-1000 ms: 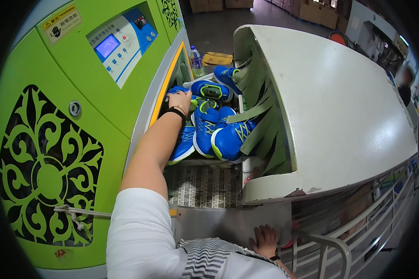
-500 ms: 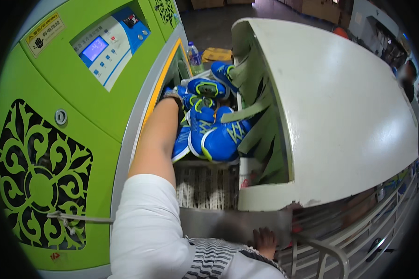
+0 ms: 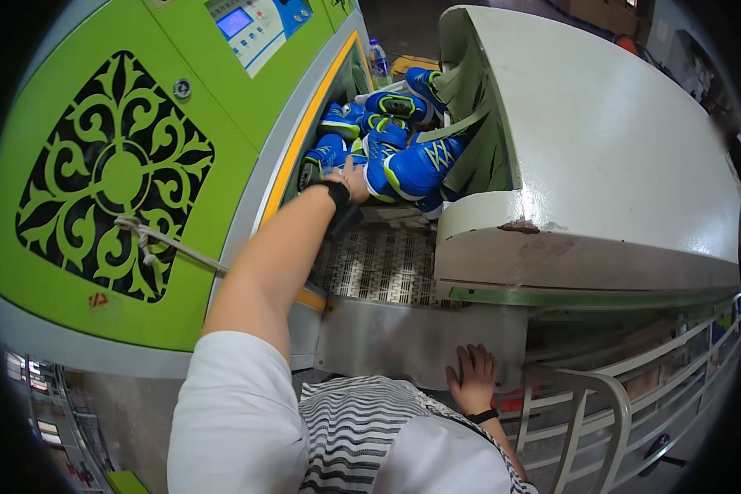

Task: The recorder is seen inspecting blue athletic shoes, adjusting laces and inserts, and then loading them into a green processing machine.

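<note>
Bright blue sports shoes [image 3: 418, 169] with lime-green trim and pale laces lie heaped in the gap between the green machine and the white hood. Among them, at the near left side of the heap, is my left hand [image 3: 348, 181], a black band on its wrist. Its fingers are closed against a blue shoe [image 3: 328, 151] lying on its side; part of the grip is hidden. My right hand [image 3: 473, 377] lies flat on the bare metal plate [image 3: 387, 342], fingers spread, holding nothing.
A slatted conveyor belt [image 3: 379, 262] runs under the heap. Left stands the green machine [image 3: 222, 107] with its orange-edged opening; right, the white hood [image 3: 609, 140] with hanging green strips [image 3: 490, 140]. Metal railings [image 3: 626, 403] are at lower right. A bottle [image 3: 379, 62] stands behind.
My left hand has come back from deeper in the opening to the near side of the heap. The view has tilted downward, bringing my right hand fully into sight on the plate.
</note>
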A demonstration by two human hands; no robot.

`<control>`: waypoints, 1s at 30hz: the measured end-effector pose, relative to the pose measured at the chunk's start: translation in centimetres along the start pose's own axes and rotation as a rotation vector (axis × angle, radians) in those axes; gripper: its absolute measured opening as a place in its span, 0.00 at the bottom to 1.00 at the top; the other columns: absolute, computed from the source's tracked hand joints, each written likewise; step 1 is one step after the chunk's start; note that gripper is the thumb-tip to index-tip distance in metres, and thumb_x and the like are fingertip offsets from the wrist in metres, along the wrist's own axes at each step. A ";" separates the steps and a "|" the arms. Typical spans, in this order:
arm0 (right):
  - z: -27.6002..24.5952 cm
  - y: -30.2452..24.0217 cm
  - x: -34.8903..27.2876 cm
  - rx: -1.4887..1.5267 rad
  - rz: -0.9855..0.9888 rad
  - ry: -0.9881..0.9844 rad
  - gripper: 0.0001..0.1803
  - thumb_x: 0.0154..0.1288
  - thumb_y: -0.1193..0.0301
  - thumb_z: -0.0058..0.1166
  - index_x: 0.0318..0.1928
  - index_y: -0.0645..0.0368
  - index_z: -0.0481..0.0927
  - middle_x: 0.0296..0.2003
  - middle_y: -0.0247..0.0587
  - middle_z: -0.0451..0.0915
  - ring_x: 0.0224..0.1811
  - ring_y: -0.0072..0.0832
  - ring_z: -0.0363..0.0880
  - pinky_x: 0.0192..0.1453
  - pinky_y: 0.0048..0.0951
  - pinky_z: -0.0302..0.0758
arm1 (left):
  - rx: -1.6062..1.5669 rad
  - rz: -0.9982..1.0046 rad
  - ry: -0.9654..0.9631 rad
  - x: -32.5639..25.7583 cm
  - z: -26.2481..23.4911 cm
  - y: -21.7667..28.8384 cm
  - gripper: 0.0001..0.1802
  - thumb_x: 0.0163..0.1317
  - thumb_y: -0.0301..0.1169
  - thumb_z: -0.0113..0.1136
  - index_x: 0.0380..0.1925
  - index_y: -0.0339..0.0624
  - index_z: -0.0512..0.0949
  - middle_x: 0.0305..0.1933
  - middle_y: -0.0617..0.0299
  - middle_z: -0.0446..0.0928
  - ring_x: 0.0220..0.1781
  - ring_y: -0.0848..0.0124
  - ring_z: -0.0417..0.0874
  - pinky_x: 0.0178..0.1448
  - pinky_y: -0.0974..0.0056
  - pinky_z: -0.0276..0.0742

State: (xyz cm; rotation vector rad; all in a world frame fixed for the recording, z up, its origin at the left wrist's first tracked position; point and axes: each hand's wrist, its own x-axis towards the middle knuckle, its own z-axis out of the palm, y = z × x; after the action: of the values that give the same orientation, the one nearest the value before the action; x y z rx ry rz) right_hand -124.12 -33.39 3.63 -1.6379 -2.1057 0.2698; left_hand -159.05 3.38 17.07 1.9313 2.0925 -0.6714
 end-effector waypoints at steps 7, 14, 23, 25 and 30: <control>0.1 1.0 -1.3 0.052 -0.026 -0.020 0.27 0.59 0.60 0.62 0.59 0.54 0.78 0.61 0.46 0.73 0.70 0.50 0.65 0.72 0.58 0.60 | -0.083 -0.102 0.229 -6.5 0.5 -1.0 0.37 0.71 0.47 0.53 0.77 0.72 0.52 0.85 0.68 0.40 0.78 0.38 0.58 0.71 0.27 0.60; 0.7 0.8 -0.3 0.038 -0.062 0.003 0.29 0.60 0.59 0.61 0.61 0.54 0.77 0.62 0.48 0.73 0.69 0.50 0.66 0.74 0.57 0.59 | 0.030 -0.287 0.124 -3.8 -0.2 -5.3 0.46 0.65 0.37 0.62 0.78 0.78 0.49 0.84 0.58 0.44 0.73 0.54 0.71 0.67 0.51 0.77; -0.4 1.3 -1.1 0.046 -0.045 -0.048 0.31 0.59 0.59 0.61 0.63 0.55 0.76 0.62 0.50 0.73 0.69 0.51 0.67 0.74 0.58 0.59 | 0.032 -0.055 0.197 -2.1 -1.7 -2.5 0.57 0.45 0.31 0.77 0.75 0.74 0.58 0.85 0.60 0.38 0.85 0.47 0.39 0.78 0.30 0.48; -0.1 0.9 -0.6 0.051 -0.056 -0.031 0.32 0.58 0.59 0.62 0.62 0.55 0.76 0.62 0.49 0.73 0.69 0.51 0.67 0.74 0.57 0.59 | -0.014 -0.169 0.065 0.5 -1.0 -4.3 0.62 0.44 0.35 0.79 0.77 0.84 0.52 0.86 0.63 0.32 0.85 0.44 0.34 0.79 0.29 0.42; 0.1 0.6 -0.2 0.011 -0.016 -0.071 0.31 0.55 0.58 0.62 0.60 0.53 0.78 0.61 0.47 0.73 0.69 0.51 0.66 0.72 0.60 0.60 | -0.020 -0.152 -0.024 1.8 -1.8 -5.3 0.53 0.52 0.61 0.68 0.76 0.91 0.48 0.86 0.62 0.28 0.84 0.41 0.26 0.80 0.31 0.34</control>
State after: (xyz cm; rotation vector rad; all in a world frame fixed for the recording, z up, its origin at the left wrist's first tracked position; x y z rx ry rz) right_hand -123.62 -33.43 3.21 -1.6267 -2.1649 0.3389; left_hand -164.23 5.57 18.79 1.7582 2.2391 -0.6965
